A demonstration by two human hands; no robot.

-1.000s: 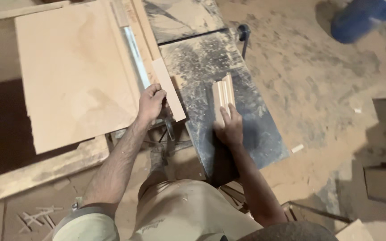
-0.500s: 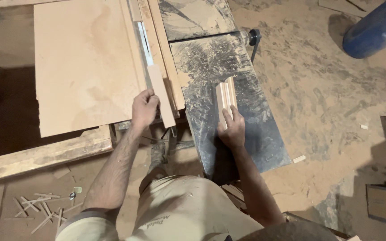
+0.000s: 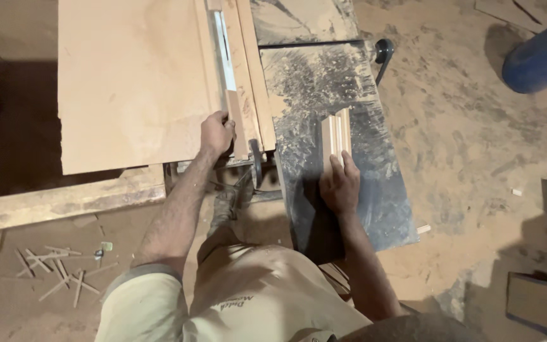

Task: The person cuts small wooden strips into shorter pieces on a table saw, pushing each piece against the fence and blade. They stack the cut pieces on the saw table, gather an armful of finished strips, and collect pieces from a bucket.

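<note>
Overhead, from the head view, the right hand (image 3: 340, 183) is laid flat, fingers (image 3: 349, 161) close together, on the near end of a small grooved wood block (image 3: 336, 134) resting on the dusty metal tabletop (image 3: 375, 190). The left hand (image 3: 216, 133) is curled around the near end of a narrow wooden strip (image 3: 235, 120), beside a large plywood sheet (image 3: 131, 82).
</note>
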